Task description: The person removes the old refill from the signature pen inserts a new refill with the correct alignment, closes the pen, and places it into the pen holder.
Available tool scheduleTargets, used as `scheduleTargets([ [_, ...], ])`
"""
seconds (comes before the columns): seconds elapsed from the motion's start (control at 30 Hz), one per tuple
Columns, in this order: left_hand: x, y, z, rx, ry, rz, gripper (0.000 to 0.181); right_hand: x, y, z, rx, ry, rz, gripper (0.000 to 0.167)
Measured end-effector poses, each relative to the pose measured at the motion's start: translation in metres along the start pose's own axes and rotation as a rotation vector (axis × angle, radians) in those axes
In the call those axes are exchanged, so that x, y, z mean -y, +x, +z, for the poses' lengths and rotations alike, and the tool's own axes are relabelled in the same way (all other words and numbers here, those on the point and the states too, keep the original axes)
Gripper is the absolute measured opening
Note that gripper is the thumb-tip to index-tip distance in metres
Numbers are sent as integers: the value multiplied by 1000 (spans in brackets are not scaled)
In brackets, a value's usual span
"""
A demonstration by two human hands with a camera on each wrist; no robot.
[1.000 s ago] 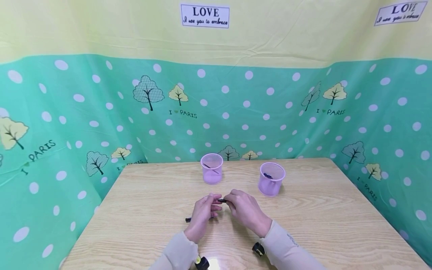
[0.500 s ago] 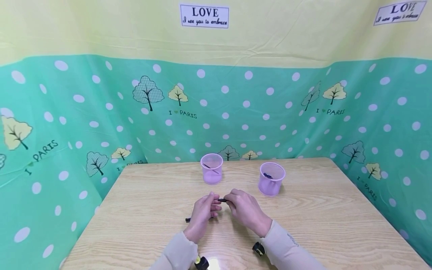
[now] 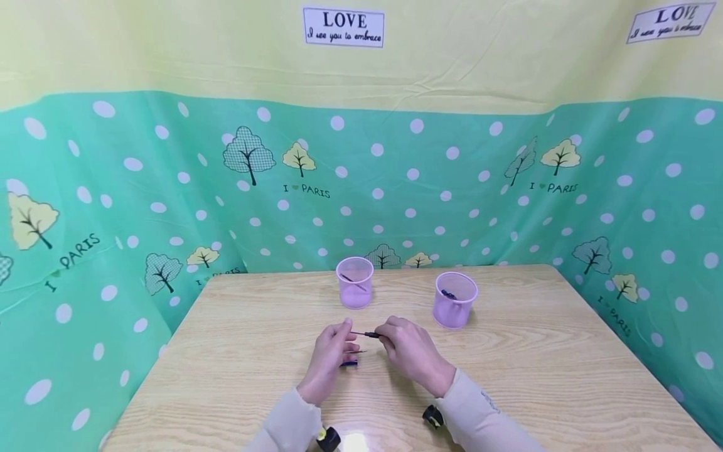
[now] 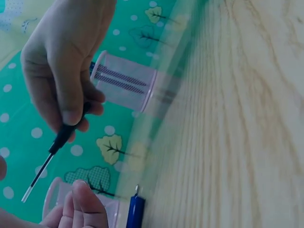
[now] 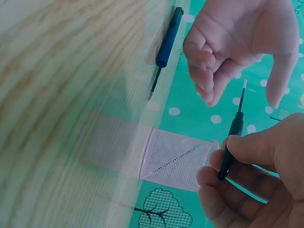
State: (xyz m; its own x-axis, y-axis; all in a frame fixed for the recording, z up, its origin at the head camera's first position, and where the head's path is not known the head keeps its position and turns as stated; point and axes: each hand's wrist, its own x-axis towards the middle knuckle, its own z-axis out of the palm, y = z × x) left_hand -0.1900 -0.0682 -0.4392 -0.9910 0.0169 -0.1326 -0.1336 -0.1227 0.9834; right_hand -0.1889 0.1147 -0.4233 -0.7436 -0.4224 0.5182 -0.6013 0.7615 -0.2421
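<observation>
One black pen section (image 5: 236, 124), slim refill (image 5: 242, 99) exposed, is pinched by the fingers of the right hand (image 3: 417, 356); the left hand (image 3: 326, 361) has thumb and fingers wide apart near its tip; a blue pen section (image 5: 169, 45) lies on the bench (image 3: 243, 389); two lilac cups (image 3: 450, 314) stand beyond.

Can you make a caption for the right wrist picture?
A right hand holds a black pen piece; a blue pen lies on the table.

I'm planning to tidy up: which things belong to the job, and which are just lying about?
Likely in the job: black pen part, in the right hand; blue pen; left cup; right cup.
Just around: patterned cloth; LOVE label.
</observation>
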Motion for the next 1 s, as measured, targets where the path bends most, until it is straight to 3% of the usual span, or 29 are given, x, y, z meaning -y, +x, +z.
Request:
scheduleTargets([
  [0.23,-8,-3,-14,-53,85,28,55,0,0,0,2,2,0,15],
  [0.67,-6,-7,-32,-40,261,103,43,0,-1,1,10,4,6,15],
  [1.0,-15,-5,-48,-29,409,169,23,-1,-1,2,-2,1,-10,15],
])
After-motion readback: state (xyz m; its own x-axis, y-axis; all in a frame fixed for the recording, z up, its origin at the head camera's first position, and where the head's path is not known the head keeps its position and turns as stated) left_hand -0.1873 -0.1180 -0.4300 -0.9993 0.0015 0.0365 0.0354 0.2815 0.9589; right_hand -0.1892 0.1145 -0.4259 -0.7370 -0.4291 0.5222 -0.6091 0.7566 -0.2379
